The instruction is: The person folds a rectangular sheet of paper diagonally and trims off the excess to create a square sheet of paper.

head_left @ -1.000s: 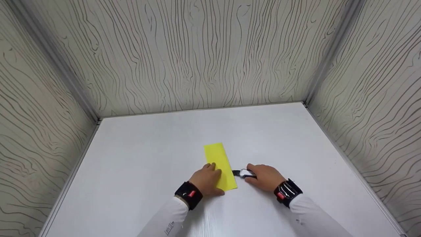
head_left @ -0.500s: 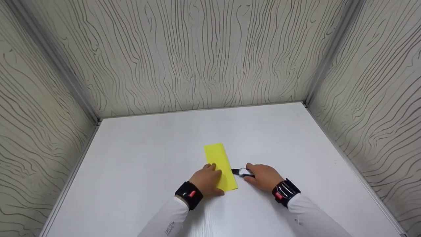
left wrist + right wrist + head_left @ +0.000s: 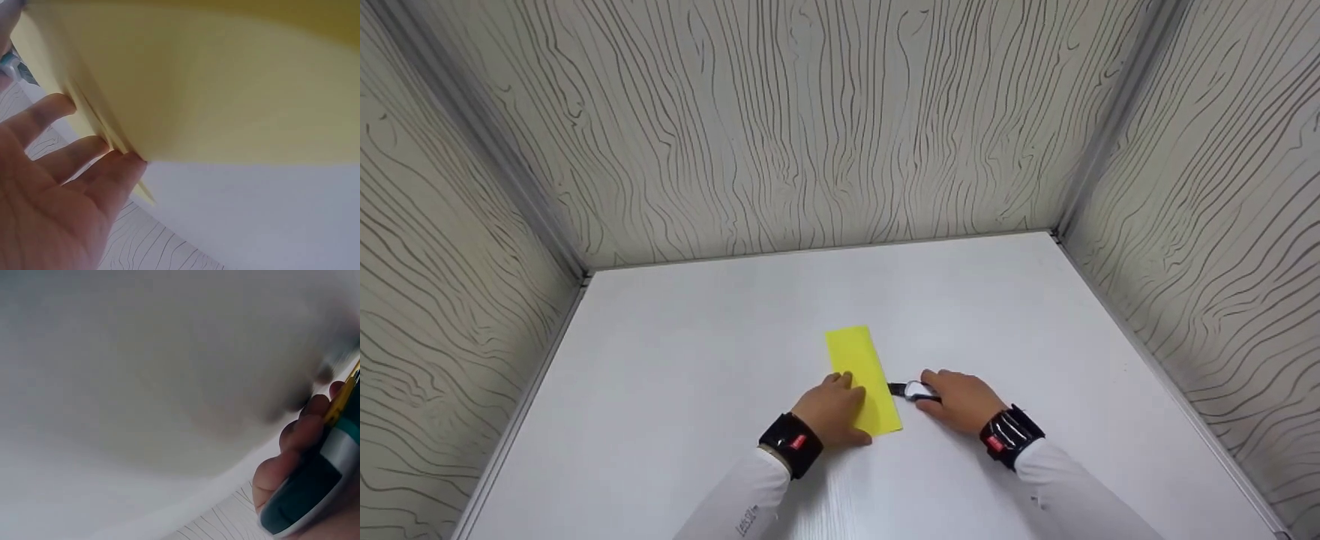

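Observation:
A folded yellow sheet of paper point(image 3: 864, 367) lies slantwise on the white table in the head view. My left hand point(image 3: 831, 411) rests on its left side. The left wrist view shows the fingertips of that hand point(image 3: 67, 185) pressed on the paper point(image 3: 225, 84) near a fold or edge where layers part slightly. My right hand point(image 3: 964, 401) grips a hand tool point(image 3: 919, 391) with a flat black front end and a silver body. That front end meets the sheet's right edge. In the right wrist view, fingers curl round the tool's dark green and grey handle point(image 3: 306, 495).
The white table point(image 3: 697, 337) extends around the paper. Wood-grain panels point(image 3: 810, 127) stand behind it and on both sides, with grey metal posts point(image 3: 487, 142) at the corners. Black bands point(image 3: 791, 445) wrap both wrists.
My right hand and the tool have shifted a few pixels left and slightly up along the sheet's right edge. The left hand and the paper hold still.

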`<state>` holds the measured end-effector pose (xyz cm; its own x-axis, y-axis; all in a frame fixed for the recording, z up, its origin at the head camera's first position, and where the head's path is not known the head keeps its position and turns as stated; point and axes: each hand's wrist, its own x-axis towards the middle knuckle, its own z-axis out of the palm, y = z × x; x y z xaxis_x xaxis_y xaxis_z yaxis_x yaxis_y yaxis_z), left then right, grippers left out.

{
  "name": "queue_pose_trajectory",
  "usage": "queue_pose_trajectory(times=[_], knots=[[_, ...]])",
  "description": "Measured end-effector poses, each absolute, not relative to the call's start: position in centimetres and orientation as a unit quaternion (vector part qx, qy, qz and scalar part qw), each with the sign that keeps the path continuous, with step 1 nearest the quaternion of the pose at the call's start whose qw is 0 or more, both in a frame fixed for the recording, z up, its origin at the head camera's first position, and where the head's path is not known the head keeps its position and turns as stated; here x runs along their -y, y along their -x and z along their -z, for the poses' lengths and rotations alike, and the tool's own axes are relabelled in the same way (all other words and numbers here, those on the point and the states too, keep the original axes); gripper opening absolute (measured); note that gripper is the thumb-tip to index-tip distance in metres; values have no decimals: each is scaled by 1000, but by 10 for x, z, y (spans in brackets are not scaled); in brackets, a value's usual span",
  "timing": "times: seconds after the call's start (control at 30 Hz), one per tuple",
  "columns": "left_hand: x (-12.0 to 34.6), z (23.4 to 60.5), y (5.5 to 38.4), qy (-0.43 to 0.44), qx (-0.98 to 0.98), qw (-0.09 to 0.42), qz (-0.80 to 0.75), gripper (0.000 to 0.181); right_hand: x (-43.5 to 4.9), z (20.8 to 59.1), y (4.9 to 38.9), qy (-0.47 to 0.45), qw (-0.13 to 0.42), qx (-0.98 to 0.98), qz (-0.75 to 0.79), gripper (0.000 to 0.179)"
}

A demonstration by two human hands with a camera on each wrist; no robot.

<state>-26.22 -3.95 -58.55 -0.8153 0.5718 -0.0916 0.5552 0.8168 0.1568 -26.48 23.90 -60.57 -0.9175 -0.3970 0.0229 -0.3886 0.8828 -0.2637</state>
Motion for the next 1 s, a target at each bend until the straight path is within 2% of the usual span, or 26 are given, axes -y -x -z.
queue_pose_trajectory(times=[0.3,0.6,0.87,1.0], knots=[[40,587,263,-298,-951,67,-57,67,-236,603,266,192,27,-972,136,24],[40,586,260,-302,-950,57,-56,65,-236,603,263,207,6,-969,135,25],[40,588,259,-290,-953,52,-71,52,-236,598,252,212,22,-967,139,24],[36,591,262,-271,-960,38,-61,53,-236,598,250,209,21,-968,135,23]])
